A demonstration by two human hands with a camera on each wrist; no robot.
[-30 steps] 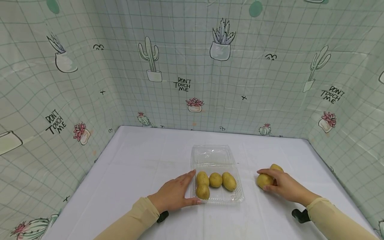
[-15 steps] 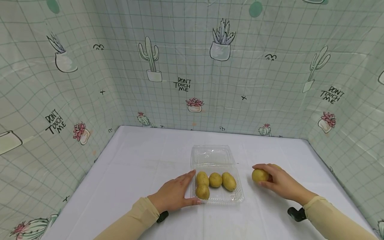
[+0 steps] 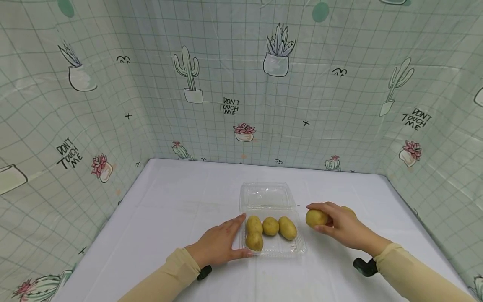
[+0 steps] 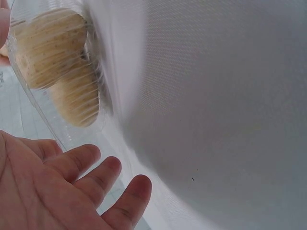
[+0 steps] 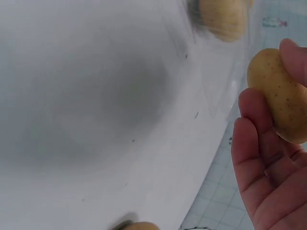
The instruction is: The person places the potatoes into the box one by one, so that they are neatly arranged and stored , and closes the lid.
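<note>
lower right: your right hand (image 3: pixel 347 227) grips potato (image 3: pixel 315 218), might drop it if grip slackens; left hand (image 3: pixel 219 244) uncurled at box (image 3: pixel 275 249).

Soft light, broad blurry-edged shadows across the white tabletop (image 5: pixel 96 120) in both wrist views

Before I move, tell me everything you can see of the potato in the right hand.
The potato is oval, yellow-brown and smooth-skinned with scattered dark specks. The right hand grips it between thumb and fingers, which hide part of it. It looks raised above the white table, to the right of the open plastic box and apart from it.
</note>
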